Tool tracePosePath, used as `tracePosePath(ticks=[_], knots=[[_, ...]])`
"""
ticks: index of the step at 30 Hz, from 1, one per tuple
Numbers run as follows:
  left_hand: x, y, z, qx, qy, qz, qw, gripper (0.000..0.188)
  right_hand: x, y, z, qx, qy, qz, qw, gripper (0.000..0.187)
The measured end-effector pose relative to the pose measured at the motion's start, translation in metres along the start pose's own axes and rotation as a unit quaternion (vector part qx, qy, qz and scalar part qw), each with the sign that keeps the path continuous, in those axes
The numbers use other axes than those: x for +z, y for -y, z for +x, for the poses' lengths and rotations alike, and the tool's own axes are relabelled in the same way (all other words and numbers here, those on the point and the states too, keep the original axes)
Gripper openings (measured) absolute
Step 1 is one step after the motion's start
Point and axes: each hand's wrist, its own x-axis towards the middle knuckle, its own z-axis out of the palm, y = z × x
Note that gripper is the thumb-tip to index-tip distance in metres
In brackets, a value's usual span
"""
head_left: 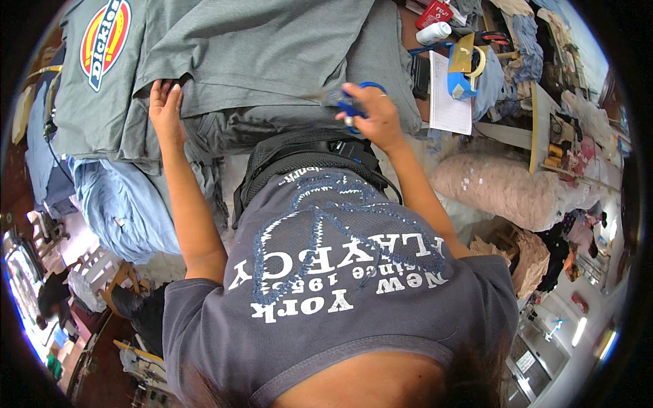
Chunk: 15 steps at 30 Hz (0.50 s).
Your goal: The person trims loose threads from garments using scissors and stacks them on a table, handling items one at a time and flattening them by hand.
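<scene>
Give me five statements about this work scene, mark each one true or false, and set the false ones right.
1. The right hand holds blue-handled scissors. True.
2. The left hand holds a second pair of scissors. False: it is at the edge of the grey cloth, with no scissors in it.
3. An oval badge in red and yellow shows on grey fabric at the upper left. True.
4. The blue tape dispenser is to the left of the left hand. False: the tape dispenser is to the right of the right hand.
5. The bundled cloth at the left, below the grey fabric in the picture, is light blue. True.
</scene>
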Motion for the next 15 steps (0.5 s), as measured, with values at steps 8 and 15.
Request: tracePosePath(ticks=[8, 15], knots=[[-0.033, -0.031, -0.009, 0.184, 0.178, 0.53, 0.808, 0.046, 0.001, -0.034, 0.029, 0.208, -0.088, 0.067, 0.972, 0.039], [-0.037, -0.067, -0.007, 0.163, 0.266, 0.561, 0.767, 0.048, -0.104, -0.101, 0.005, 0.418, -0.258, 0.176, 0.853, 0.039]])
